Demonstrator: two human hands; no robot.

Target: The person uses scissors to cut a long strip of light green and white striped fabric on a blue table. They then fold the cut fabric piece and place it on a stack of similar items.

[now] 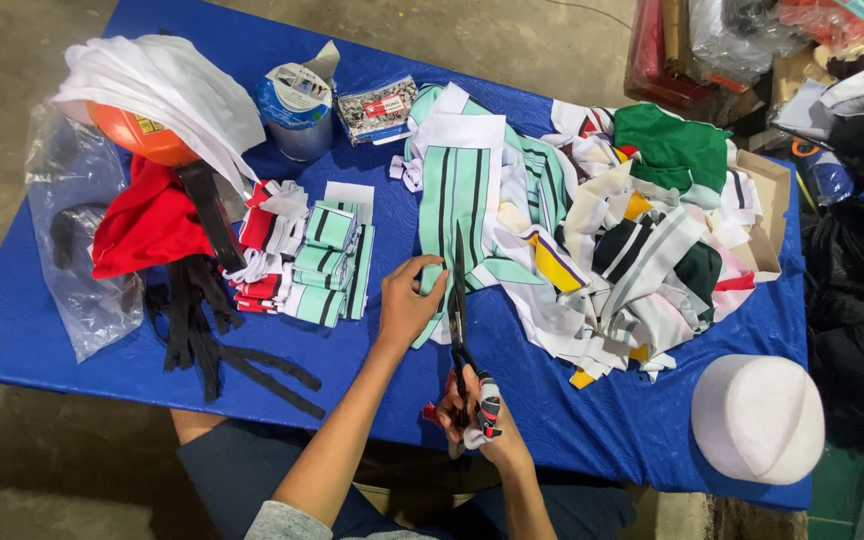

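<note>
My right hand (474, 415) grips the handles of a large pair of scissors (459, 300), whose blades point away from me along the edge of a mint-green fabric piece with dark stripes (462, 195). My left hand (407, 300) pinches the near end of that striped fabric, just left of the blades. The fabric lies flat on the blue table (572, 420).
A stack of cut striped and red pieces (307, 260) lies left of my hands, with black straps (207, 330), red cloth (147, 225), an orange helmet under white cloth (152, 100) and a clear plastic bag (77, 230). A heap of mixed scraps (642, 260) is at right; a white cap (757, 415) sits near the corner.
</note>
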